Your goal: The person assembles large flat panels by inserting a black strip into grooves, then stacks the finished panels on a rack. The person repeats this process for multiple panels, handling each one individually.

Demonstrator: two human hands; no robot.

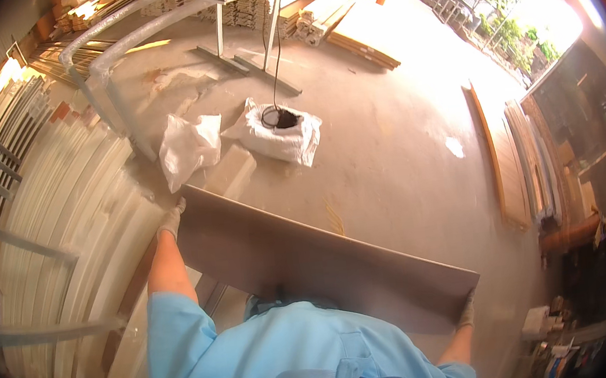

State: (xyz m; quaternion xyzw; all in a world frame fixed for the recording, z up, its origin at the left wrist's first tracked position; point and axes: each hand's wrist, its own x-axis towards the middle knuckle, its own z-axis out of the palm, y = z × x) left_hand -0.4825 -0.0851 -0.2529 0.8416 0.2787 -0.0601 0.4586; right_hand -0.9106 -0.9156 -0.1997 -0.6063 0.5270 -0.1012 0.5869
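Observation:
A long brown board (310,255) spans the space in front of my body, tilted, with its long far edge raised. My left hand (172,219), in a pale work glove, grips the board's left end near the far corner. At the opposite end, my right hand (467,310), also gloved, is closed on the board's right edge. Part of each hand's fingers is hidden by the board or by the angle. Just past the left end sits a crumpled white sack (190,150). Another white sack (279,136), holding something black, stands beside it.
Long pale panels (79,235) lie stacked on my left, with curved metal bars (16,234) of a rack among them. Ahead stands a metal-legged stand (221,31) carrying panels. Wooden boards (499,161) lean at the right, and flat boards (365,46) lie farther off on the concrete floor (380,151).

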